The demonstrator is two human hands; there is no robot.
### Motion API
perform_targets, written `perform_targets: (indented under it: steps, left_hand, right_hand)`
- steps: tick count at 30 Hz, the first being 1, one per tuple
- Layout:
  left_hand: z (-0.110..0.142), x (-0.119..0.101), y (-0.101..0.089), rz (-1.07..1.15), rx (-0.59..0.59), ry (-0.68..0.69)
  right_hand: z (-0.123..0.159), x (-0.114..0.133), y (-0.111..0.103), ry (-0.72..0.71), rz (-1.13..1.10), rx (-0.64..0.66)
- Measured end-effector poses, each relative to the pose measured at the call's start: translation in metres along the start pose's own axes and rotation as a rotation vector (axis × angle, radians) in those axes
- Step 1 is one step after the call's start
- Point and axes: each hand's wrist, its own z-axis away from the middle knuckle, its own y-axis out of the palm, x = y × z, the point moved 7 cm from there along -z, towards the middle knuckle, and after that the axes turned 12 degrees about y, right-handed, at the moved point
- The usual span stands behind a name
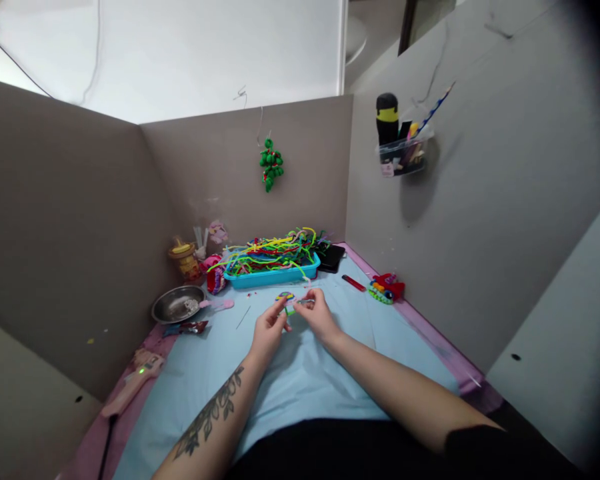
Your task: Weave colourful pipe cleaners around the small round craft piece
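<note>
My left hand (270,325) is closed in a pinch over the middle of the work surface. A short bright green pipe cleaner (291,311) spans the gap between it and my right hand (316,312), whose thumb and fingers pinch the other end. Just beyond my left fingertips is a small rounded piece in yellow and blue (285,295); whether it lies on the cloth or is joined to the green strand, I cannot tell. Behind both hands stands a turquoise tray (273,277) heaped with many-coloured pipe cleaners (275,252).
A metal bowl (167,308) and pink glue gun (135,383) sit left, near a thin dark stick (243,318). Rightward lie a red cutter (353,283), a colourful pipe-cleaner figure (386,288) and a black phone-like slab (331,259). Grey panels (250,173) enclose the table.
</note>
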Motion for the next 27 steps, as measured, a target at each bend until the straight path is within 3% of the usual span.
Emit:
perform_targets:
  steps: [2, 8, 12, 15, 19, 27]
  left_hand:
    - [0.001, 0.000, 0.004, 0.026, 0.034, -0.020]
    - [0.003, 0.000, 0.015, 0.066, 0.163, -0.038]
    - [0.005, 0.000, 0.018, 0.059, 0.201, -0.033]
    - [0.005, -0.003, 0.013, 0.056, 0.098, -0.002]
    - [0.004, -0.009, 0.002, 0.078, -0.096, 0.025]
    - [0.004, -0.008, -0.004, 0.112, -0.201, -0.013]
  right_hand:
    - [0.001, 0.005, -0.004, -0.054, 0.096, -0.043]
    - [0.003, 0.011, 0.002, -0.145, 0.230, -0.007]
    - [-0.001, 0.001, 0.005, -0.119, 0.279, 0.003]
    - [0.002, -0.001, 0.013, -0.134, 0.313, 0.090]
    - [0.017, 0.015, 0.020, -0.312, 0.432, 0.093]
    - [0.033, 0.029, 0.026, -0.476, 0.662, 0.013]
